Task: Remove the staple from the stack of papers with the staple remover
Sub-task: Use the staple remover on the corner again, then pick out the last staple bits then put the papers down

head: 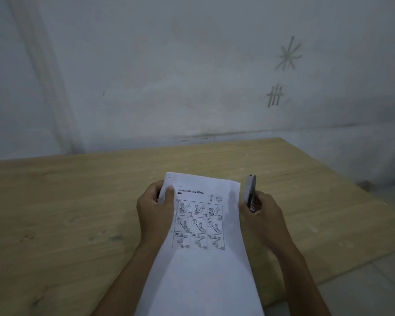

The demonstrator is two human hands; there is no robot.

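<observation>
A white stack of papers (203,258) with a printed grid of drawings is held up above the wooden table (66,213). My left hand (154,213) grips its upper left edge, thumb on the front near the top left corner. A faint mark at that corner may be the staple; it is too small to tell. My right hand (262,217) touches the right edge of the papers and holds a dark and silver staple remover (251,192) upright, its tip pointing away from me, just right of the sheet.
A grey wall (192,76) with scratched marks stands right behind the table. The table's right edge drops to a tiled floor (363,288) at the lower right.
</observation>
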